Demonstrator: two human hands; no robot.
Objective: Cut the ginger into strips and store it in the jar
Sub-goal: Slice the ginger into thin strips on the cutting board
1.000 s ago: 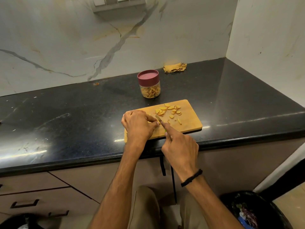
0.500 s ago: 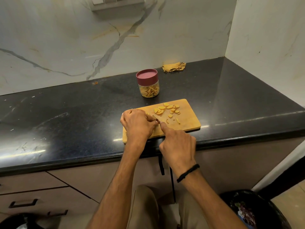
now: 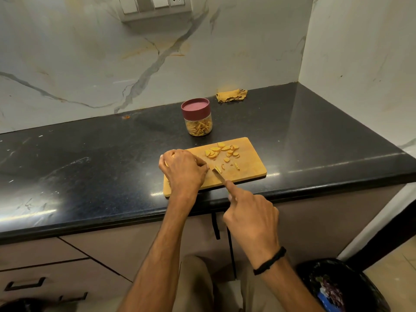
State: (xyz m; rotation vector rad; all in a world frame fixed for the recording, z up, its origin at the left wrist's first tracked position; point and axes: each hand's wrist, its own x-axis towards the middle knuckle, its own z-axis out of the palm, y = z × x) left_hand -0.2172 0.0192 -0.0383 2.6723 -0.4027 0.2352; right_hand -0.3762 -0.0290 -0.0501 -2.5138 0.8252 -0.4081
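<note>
You're prob mid-task: strips [image 3: 200, 129] in jar [image 3: 195, 109], slices [image 3: 221, 152] uncut; right grip [image 3: 252, 219] clasps knife [image 3: 219, 176], left grip [image 3: 183, 170] curled, contents hidden.

Bare black counter [image 3: 90, 165] runs open at nine and three o'clock of the cutting board [image 3: 252, 164]. A lidded jar [image 3: 198, 122] stands at twelve, just behind the board. A cloth [image 3: 231, 95] lies at one, by the back wall [image 3: 90, 64]. The left hand [image 3: 183, 170] covers the board's nine o'clock end.
</note>
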